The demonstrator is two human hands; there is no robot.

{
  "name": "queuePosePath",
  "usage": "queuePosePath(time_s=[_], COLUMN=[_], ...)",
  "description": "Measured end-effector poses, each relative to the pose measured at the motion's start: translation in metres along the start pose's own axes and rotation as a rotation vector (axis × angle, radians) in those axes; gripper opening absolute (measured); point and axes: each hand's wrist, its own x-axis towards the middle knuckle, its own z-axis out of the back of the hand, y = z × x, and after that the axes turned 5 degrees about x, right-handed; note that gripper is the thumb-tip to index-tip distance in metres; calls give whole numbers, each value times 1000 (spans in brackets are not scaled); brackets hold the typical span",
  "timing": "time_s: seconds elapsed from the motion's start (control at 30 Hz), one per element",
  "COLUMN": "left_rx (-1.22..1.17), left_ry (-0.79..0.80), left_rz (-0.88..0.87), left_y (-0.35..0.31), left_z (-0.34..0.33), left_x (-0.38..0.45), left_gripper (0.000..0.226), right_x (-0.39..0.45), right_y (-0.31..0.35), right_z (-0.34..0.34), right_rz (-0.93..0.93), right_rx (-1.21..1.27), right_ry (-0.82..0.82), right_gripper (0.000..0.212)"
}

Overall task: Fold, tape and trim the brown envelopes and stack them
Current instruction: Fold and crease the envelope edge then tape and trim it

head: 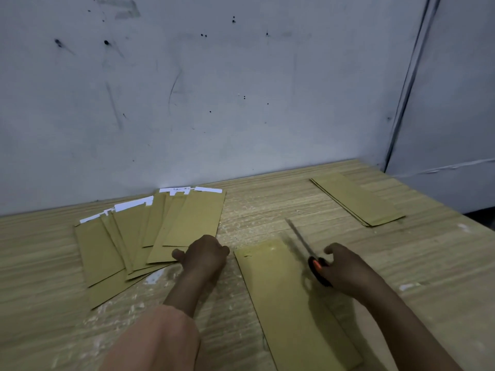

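Note:
One brown envelope (284, 298) lies lengthwise on the wooden table (267, 212) in front of me. My right hand (345, 269) grips scissors (308, 253) with orange-and-black handles, their blurred blades pointing up and left over the envelope's far right corner. My left hand (206, 254) has its fingers curled at the near edge of a fanned spread of brown envelopes (150, 236) on the left; whether it pinches one is hidden. Several in that spread show white strips at their far ends. A neat stack of envelopes (356, 199) lies at the far right.
A scuffed grey wall (214, 89) rises right behind the table. The table's right edge (455, 218) drops off beyond the stack. Pale scraps and scuff marks dot the wood around my hands.

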Motion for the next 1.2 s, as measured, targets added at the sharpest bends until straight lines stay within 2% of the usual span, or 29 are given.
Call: queuePosePath(time_s=[0.1, 0.27, 0.4, 0.5, 0.67, 0.9, 1.07, 1.2], left_rx=[0, -24, -42, -61, -76, -111, -93, -95], left_ry=[16, 47, 63, 67, 84, 86, 87, 87], left_rz=[16, 47, 48, 33, 33, -1, -16, -18], left_y=[0, 0, -1, -1, -2, 0, 1, 0], left_z=[2, 5, 6, 8, 7, 5, 4, 4], left_x=[0, 1, 1, 2, 4, 7, 9, 9], left_gripper=[26, 21, 22, 24, 33, 27, 37, 37], right_x=[-7, -17, -21, -24, -25, -18, -14, -12], right_y=[18, 33, 34, 36, 36, 41, 43, 44], right_z=[-6, -19, -30, -34, -39, -53, -61, -64], right_rz=[-60, -168, -239, -229, -249, -262, -254, -243], right_rx=[353, 589, 691, 694, 718, 742, 777, 784], right_ry=[231, 598, 730, 832, 898, 853, 822, 810], right_gripper=[52, 12, 48, 60, 61, 65, 60, 58])
